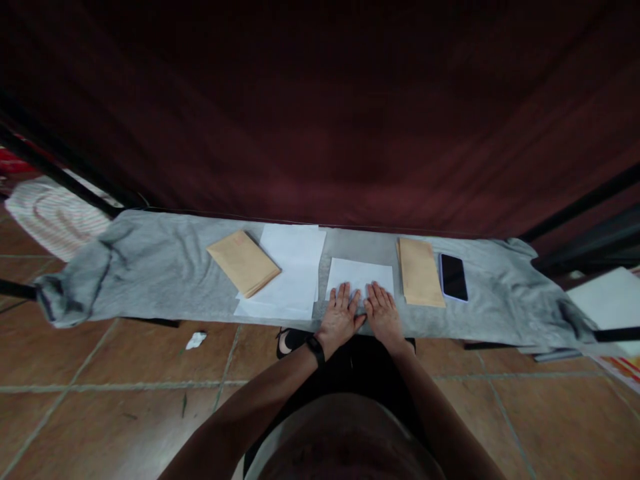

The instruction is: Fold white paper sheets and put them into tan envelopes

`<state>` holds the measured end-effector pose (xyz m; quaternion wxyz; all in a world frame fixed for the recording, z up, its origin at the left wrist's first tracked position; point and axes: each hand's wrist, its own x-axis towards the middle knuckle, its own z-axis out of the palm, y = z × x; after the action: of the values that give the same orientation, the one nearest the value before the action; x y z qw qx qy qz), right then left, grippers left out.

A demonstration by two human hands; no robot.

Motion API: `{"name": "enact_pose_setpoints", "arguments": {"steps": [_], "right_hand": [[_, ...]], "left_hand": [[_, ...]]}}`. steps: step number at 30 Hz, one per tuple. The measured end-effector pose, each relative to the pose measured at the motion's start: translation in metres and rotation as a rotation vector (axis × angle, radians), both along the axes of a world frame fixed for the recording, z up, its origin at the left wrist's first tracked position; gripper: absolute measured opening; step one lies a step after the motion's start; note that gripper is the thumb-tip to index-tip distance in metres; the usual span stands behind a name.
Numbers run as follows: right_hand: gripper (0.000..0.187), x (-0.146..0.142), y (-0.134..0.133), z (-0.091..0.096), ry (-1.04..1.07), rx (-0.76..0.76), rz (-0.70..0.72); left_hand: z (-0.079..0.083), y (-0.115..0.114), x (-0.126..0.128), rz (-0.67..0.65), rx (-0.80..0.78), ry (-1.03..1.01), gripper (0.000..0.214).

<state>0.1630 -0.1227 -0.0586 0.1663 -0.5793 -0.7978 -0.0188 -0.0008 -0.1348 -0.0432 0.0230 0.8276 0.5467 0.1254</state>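
Note:
My left hand (341, 319), with a dark band on its wrist, lies flat with its fingers stretched over the lower left part of a small white sheet of paper (361, 271). Beside it, my right hand (383, 313) rests palm down on the sheet's lower right part, fingers also extended. Whether the sheet is folded I cannot tell. To the right lies a small stack of brown envelopes (421, 272). On the left, larger white sheets (293, 267) overlap one another, and another stack of brown envelopes (244, 263) lies at a slant partly on them.
A grey cloth (165, 267) covers the long, narrow surface. A phone (454, 277) lies near the right-hand envelopes. Behind hangs a dark red curtain (320, 153). Black bars stand at both ends. Crumpled white paper (196, 340) lies on the tiled floor (150, 367).

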Motion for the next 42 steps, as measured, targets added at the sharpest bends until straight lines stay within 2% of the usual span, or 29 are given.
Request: {"name": "enact_pose_setpoints", "arguments": {"steps": [4,8,14,18,21,25,29,33,37,42], "right_hand": [[0.053,0.004,0.0,-0.004,0.016,0.03,-0.017],[0.052,0.003,0.001,-0.01,0.018,0.031,-0.036],[0.052,0.0,0.004,-0.013,0.023,0.025,-0.079],[0.052,0.0,0.002,-0.01,0.018,0.03,-0.078],[0.052,0.001,0.002,-0.009,0.03,0.024,-0.079],[0.05,0.001,0.014,-0.004,0.111,-0.038,-0.099],[0.051,-0.011,0.046,0.007,0.192,-0.063,-0.069],[0.05,-0.025,0.072,0.01,0.145,-0.061,-0.059],[0.048,-0.027,0.076,0.003,0.074,-0.05,-0.088],[0.052,-0.02,0.071,-0.008,0.079,0.017,-0.154]], "left_hand": [[0.0,0.0,0.001,0.002,0.005,-0.043,0.066],[0.002,0.007,-0.001,0.009,-0.009,0.004,0.059],[0.003,0.049,0.007,-0.034,-0.032,0.034,0.057],[-0.002,0.077,0.015,-0.019,-0.037,0.02,0.058],[-0.008,0.088,0.016,0.016,-0.025,-0.006,0.058],[-0.012,0.091,0.013,0.041,0.013,-0.034,0.058],[-0.011,0.09,0.012,0.028,0.011,-0.027,0.057],[-0.012,0.091,0.012,0.021,0.001,-0.012,0.059],[-0.013,0.093,0.011,0.051,0.008,-0.02,0.059],[-0.014,0.096,0.005,0.182,0.028,-0.056,0.061]]}}
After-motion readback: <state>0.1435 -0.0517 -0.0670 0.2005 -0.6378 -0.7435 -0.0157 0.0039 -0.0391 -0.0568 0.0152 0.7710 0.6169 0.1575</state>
